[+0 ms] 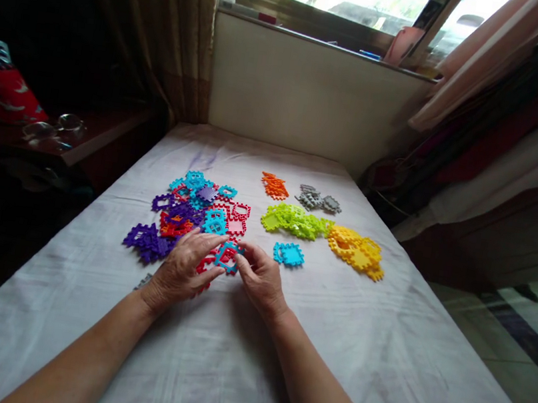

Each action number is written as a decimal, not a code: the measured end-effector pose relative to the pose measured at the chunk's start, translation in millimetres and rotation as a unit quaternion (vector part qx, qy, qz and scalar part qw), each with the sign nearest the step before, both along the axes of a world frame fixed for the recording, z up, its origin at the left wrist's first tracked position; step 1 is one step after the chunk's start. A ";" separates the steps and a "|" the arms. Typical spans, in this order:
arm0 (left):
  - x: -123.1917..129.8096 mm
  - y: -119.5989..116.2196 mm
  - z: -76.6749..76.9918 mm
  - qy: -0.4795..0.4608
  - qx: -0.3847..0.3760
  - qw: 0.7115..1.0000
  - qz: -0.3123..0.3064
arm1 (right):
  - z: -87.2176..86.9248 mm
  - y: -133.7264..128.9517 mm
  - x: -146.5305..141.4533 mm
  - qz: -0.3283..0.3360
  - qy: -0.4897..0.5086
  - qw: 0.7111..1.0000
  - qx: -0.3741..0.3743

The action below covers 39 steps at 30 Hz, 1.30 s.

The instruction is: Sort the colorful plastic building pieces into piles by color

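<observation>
My right hand (262,280) pinches a blue square frame-shaped interlocking piece (220,263) with notched edges between thumb and fingers. Opposite it, my left hand (187,265) has its thumb and fingers spread apart around the piece's left side; nothing shows gripped in it. Under and behind the hands lies a mixed heap: red pieces (236,225), light blue pieces (215,222) and purple pieces (146,242). Part of the heap is hidden by my left hand. Beyond my right hand lie a few matching blue pieces (290,254), apart from the heap.
Sorted by colour on the cloth-covered table (366,364) are lime green pieces (296,221), yellow pieces (357,250), orange pieces (274,186) and grey pieces (312,198). Glasses (54,129) rest on a dark side surface at left. A window stands behind the table.
</observation>
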<state>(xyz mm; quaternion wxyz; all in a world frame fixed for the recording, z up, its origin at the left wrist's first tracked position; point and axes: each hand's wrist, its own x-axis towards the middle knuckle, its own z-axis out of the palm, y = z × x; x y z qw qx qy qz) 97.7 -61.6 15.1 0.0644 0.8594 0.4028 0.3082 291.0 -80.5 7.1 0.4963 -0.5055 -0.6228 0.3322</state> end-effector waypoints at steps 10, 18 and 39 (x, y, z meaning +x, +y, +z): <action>-17.4 9.1 -5.8 0.019 0.002 0.996 0.089 | 5.1 17.0 86.1 -0.204 -0.031 0.978 -0.033; -34.5 15.9 -9.3 0.037 -0.002 0.989 0.144 | 2.2 14.0 127.3 -0.275 -0.161 0.941 -0.113; -18.2 0.8 -0.9 0.091 -0.053 0.994 0.011 | 19.5 42.6 -1.2 -0.030 -0.368 0.926 0.077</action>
